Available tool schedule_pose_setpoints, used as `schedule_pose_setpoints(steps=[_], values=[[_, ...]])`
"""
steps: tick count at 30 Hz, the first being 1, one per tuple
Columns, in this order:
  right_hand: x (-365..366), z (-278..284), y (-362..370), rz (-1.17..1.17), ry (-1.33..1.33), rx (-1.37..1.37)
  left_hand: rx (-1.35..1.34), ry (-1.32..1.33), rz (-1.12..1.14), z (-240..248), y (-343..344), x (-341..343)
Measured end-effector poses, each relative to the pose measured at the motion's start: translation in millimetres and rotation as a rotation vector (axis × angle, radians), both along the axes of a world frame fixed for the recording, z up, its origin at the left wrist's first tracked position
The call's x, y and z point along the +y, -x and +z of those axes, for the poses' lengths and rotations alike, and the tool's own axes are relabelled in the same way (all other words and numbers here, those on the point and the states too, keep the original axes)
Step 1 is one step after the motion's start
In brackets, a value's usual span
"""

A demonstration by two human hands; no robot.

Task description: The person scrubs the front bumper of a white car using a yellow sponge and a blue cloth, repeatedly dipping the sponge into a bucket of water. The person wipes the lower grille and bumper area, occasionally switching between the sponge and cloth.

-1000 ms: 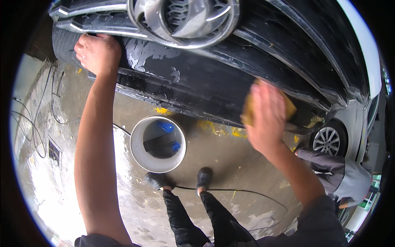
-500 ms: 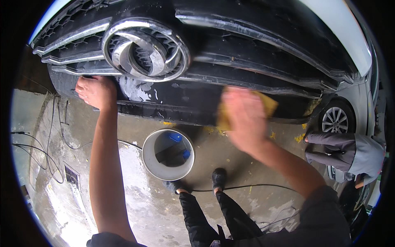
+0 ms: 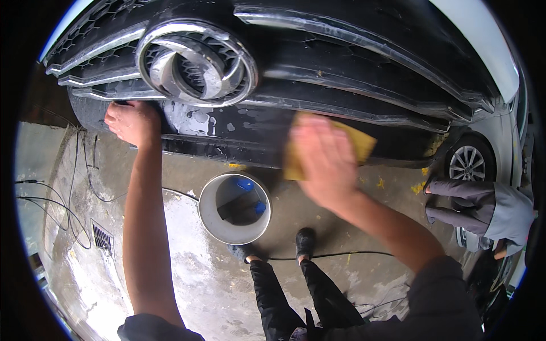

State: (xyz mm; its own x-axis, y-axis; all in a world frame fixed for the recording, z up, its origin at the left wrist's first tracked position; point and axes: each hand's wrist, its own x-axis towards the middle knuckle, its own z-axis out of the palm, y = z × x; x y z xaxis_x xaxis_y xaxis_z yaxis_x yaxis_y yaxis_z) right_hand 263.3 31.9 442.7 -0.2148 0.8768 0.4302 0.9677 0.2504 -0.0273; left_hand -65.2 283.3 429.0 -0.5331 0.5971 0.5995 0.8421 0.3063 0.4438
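Observation:
The front of a car fills the top of the head view, with a black grille (image 3: 352, 57), chrome slats and a round chrome emblem (image 3: 196, 63). Below it runs a wet black bumper (image 3: 233, 128) with a pale, glossy patch and water drops. At its left part, my left hand (image 3: 133, 122) is pressed close, fingers curled against the bumper under the lowest slat. My right hand (image 3: 324, 153), slightly blurred, holds a yellow wiping cloth (image 3: 361, 142) flat on the bumper, right of the emblem. The cloth's underside is hidden.
A white bucket (image 3: 206, 224) holding blue and dark items stands below the bumper, near my feet. Black cables (image 3: 68, 210) lie on the wet floor by a drain grate (image 3: 102, 238). Another person (image 3: 506, 213) is at the right, beside a car wheel (image 3: 467, 162).
My right hand has slid a little left along the bumper with the yellow cloth. My left hand stays in its place. The view has shifted slightly.

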Motion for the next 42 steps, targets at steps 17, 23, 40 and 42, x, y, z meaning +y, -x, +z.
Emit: schedule_pose_setpoints(steps=[17,23,40,42], values=[[14.5,9.3,22.2,0.123,0.029,-0.117,-0.001,0.031,-0.037,-10.8,11.5,7.1],[35.3,27.5,6.7,0.222,0.042,0.016,0.074,-0.002,-0.016,-8.0,22.8,16.7],[25.5,31.8,-8.4,0.116,-0.019,-0.209,-0.121,0.039,-0.191,16.1,104.4,49.5],[52.5,35.3,46.2,0.155,-0.031,-0.127,-0.079,-0.13,-0.154,6.5,104.1,62.6]])
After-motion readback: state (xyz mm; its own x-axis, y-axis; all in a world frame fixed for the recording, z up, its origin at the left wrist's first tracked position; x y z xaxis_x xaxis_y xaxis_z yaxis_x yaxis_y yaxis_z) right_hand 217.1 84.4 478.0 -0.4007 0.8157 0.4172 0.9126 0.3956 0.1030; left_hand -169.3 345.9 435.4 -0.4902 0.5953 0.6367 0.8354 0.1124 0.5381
